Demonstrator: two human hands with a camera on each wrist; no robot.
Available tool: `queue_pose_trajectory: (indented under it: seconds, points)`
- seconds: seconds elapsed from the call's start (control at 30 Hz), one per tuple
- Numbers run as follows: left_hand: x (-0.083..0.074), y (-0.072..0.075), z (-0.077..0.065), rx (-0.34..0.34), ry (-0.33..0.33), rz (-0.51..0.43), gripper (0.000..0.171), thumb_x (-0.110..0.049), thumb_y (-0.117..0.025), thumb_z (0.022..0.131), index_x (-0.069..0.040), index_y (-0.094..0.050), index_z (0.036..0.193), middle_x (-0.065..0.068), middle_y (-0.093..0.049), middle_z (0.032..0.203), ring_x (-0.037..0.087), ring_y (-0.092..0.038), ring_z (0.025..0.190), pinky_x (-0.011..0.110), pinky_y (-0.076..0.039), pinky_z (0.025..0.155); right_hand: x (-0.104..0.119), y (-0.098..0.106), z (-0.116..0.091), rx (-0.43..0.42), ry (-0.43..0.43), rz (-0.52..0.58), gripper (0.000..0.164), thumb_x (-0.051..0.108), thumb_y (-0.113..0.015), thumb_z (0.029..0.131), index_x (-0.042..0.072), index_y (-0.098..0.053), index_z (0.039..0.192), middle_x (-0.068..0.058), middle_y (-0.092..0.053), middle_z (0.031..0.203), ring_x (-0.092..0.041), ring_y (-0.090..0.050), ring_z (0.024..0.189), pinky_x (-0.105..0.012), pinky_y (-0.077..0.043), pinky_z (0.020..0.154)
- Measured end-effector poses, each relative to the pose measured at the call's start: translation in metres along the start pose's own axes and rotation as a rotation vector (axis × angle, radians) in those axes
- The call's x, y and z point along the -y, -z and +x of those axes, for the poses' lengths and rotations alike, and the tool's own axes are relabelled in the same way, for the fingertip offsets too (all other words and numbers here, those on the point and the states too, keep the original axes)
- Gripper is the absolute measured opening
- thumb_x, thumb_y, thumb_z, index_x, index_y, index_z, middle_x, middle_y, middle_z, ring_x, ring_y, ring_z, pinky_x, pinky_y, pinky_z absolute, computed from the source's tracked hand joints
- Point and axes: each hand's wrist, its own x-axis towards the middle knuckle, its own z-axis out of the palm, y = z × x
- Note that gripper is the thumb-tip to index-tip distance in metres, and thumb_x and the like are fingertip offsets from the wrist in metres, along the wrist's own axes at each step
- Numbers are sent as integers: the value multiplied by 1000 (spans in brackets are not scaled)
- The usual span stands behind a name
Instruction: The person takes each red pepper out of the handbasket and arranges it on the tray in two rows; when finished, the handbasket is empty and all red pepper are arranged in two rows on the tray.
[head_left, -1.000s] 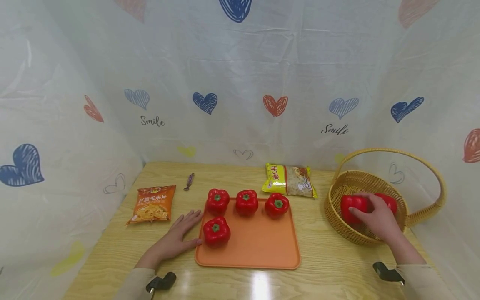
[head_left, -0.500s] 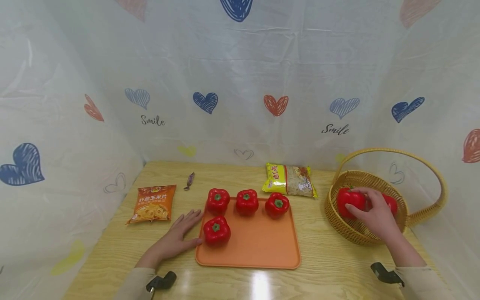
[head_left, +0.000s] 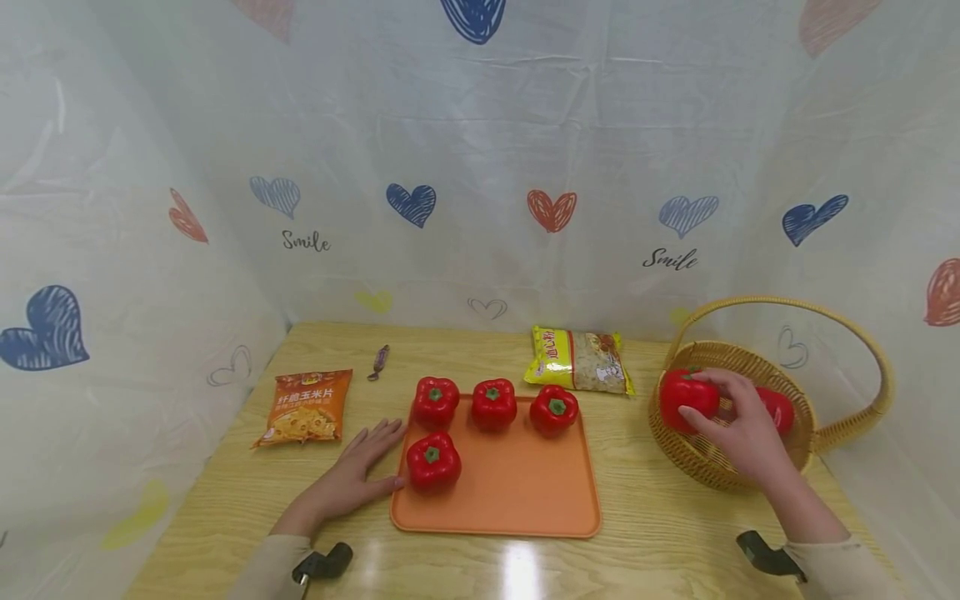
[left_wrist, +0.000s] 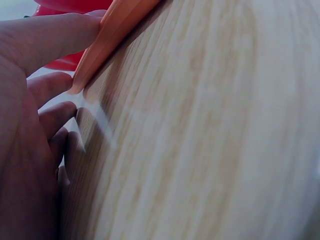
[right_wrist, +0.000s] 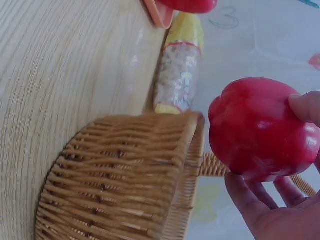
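My right hand [head_left: 742, 425] grips a red bell pepper [right_wrist: 262, 130] between thumb and fingers, and in the right wrist view the pepper is up at the rim of the wicker basket [right_wrist: 120, 175]. A second red pepper [head_left: 777, 410] lies inside the basket, partly behind the hand. At the left edge of the orange tray [head_left: 517, 492], my left hand [head_left: 352, 475] rests with fingers spread, thumb and fingertips against the rim [left_wrist: 117, 30]. Several red peppers with green stems sit on the tray: three along the back, one pepper [head_left: 433, 462] at the front left.
A yellow food bag [head_left: 577, 360] lies behind the tray's right side. On the left are an orange snack packet [head_left: 306, 408] and a small wrapped candy [head_left: 379, 362]. The basket's tall handle [head_left: 825, 308] arches over it. A heart-printed curtain [head_left: 480, 167] surrounds the wooden table.
My right hand has lifted the gripped pepper and brought it left, from inside the basket to its left rim. The left hand and the tray have stayed still.
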Motion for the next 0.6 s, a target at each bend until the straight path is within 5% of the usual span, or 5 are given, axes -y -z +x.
queue_pose_trajectory:
  seconds: [0.6]
  points:
    - [-1, 1, 0, 3, -1, -9, 80, -49, -71, 92, -18, -38, 159, 7, -31, 165, 35, -16, 155, 61, -4, 123, 25, -28, -6, 23, 141, 3, 53, 10, -85, 82, 5, -57, 127, -17, -48, 139, -33, -46, 122, -4, -43, 84]
